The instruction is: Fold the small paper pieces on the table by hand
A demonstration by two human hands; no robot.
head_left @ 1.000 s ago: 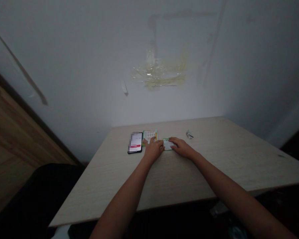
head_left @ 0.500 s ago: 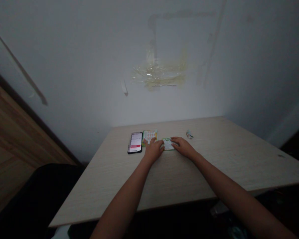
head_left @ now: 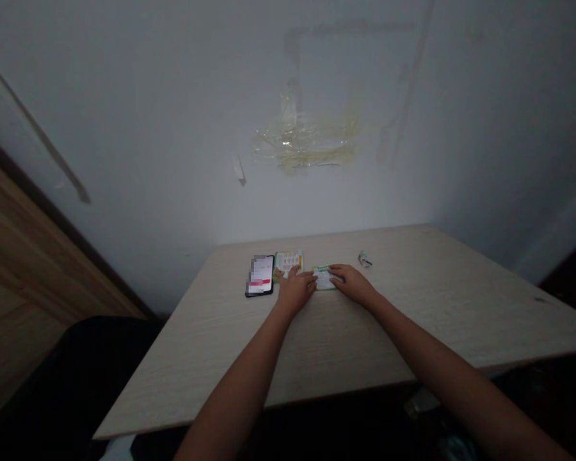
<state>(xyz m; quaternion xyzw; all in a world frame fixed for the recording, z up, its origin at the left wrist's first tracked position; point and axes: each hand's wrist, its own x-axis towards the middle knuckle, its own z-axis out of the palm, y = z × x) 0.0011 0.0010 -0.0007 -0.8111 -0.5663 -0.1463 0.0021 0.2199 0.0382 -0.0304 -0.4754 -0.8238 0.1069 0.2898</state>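
Dim light leaves the lower corners nearly black; the tape (head_left: 312,152) glints faintly.

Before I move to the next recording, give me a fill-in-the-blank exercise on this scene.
Of the left hand and right hand, the ____ is nearer the phone.
The crumpled scrap is nearer the ____ hand.
The paper packet between the hands has ____ edging.
The phone's screen faces ____, away from the table.

Missing words: left; right; green; up.
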